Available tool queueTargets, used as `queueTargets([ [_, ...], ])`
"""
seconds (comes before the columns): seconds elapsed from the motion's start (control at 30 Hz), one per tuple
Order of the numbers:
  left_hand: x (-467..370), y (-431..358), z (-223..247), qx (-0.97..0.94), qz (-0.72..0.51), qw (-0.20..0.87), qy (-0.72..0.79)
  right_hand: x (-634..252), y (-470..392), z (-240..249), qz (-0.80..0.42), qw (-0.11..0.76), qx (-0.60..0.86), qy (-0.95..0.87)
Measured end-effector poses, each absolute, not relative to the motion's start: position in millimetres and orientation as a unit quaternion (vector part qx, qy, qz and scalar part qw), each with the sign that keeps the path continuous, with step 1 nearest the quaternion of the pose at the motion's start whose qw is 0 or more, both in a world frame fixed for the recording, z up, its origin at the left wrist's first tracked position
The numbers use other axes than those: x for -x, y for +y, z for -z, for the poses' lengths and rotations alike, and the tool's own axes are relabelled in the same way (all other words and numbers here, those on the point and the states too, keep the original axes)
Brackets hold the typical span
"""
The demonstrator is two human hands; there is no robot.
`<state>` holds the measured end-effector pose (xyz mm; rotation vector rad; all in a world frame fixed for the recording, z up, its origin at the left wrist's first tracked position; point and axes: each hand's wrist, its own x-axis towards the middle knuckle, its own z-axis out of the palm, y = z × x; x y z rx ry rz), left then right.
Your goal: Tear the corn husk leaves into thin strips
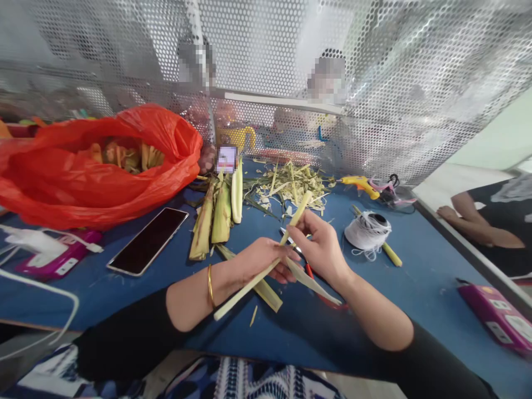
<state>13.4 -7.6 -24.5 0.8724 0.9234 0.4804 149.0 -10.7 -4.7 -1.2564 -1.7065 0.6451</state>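
My left hand point(272, 259) is closed around pale green plant stalk pieces. A long narrow stalk point(245, 291) slants from its fingers down to the left. My right hand point(319, 244) pinches a thicker pale stalk point(300, 215) pointing up and away; whether both are one piece is hidden by the fingers. A thin pale leaf strip point(312, 284) hangs from between the hands toward my right forearm. Under the hands lie red-handled scissors point(330, 302), partly covered. A flat piece of husk point(268, 295) rests on the table below my left hand.
Husk-covered stalks point(222, 213) and a shavings pile point(293, 185) lie ahead. Left are a red plastic bag point(166, 180), a phone point(148, 241) and a purple power strip point(54, 263). Right are white thread point(366, 233), a yellow glue gun point(361, 185) and another power strip point(494, 313). A perforated screen point(266, 50) stands behind.
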Motion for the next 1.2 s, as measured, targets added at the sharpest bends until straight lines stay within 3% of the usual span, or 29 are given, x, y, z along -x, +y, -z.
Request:
queueTargets([
  [0.27, -1.5, -0.4, 22.2, -0.329, -0.276, 0.841, 0.327, -150.8, -15.8, 0.0, -0.167, 0.524, 0.500, -0.669],
  [0.43, 2.1, 3.0, 20.3, -0.325, -0.240, 0.861, 0.310, -155.8, -8.5, 1.1, -0.208, 0.555, 0.504, -0.629],
  [0.67, 0.3, -3.3, 21.7, -0.387, -0.294, 0.807, 0.335, -156.6, -2.6, 0.1, -0.288, 0.600, 0.500, -0.554],
  [0.93, -1.9, -5.3, 20.7, -0.435, -0.332, 0.744, 0.384, -155.4, -3.9, -2.8, -0.311, 0.597, 0.491, -0.553],
  [1.2, -0.9, -10.4, 14.2, -0.519, -0.240, 0.745, 0.342, -158.2, 8.5, 10.2, -0.369, 0.571, 0.521, -0.517],
])
